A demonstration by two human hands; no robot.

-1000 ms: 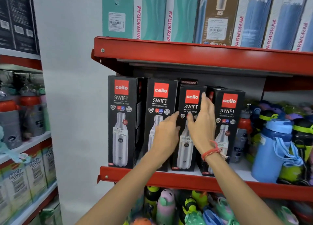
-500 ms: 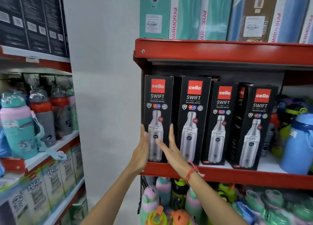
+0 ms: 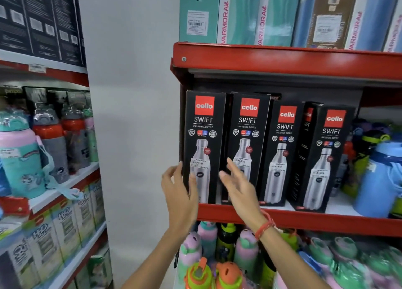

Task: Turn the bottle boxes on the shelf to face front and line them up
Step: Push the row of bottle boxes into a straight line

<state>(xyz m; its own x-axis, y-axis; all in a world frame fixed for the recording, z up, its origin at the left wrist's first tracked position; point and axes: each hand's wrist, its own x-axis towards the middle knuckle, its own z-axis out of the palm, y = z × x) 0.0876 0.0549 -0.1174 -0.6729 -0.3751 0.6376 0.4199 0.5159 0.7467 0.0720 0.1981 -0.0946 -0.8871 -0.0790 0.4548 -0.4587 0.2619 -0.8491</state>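
Nearest, both forearms rise from the bottom edge of the head view. R wrist carries a red thread band.

Left hand: fingers spread apart, wrapped at the lower left corner of the first box. Thumb lies on the box front face; remaining fingertips sit along its left side edge. Grip is loose and open, in contact w/ the box, not clamped.

Right hand: open, fingers extended and apart, motion-blurred, positioned in front of the lower part of the second box. Contact w/ the box cannot be confirmed.

Red shelf carries four black "cello SWIFT" bottle boxes, all upright, at its left end.
- First box: at the left end of the shelf, near the front edge, front face forward.
- Second box: just beside the first, front face forward, approx. level w/ it.
- Third box: just right of the second, set further back, front face forward.
- Fourth box: rightmost, rotated so its left side panel also shows.

Right of the boxes, a blue bottle stands on the same shelf among other coloured bottles. Above, an upper red shelf holds tall teal and blue cartons.
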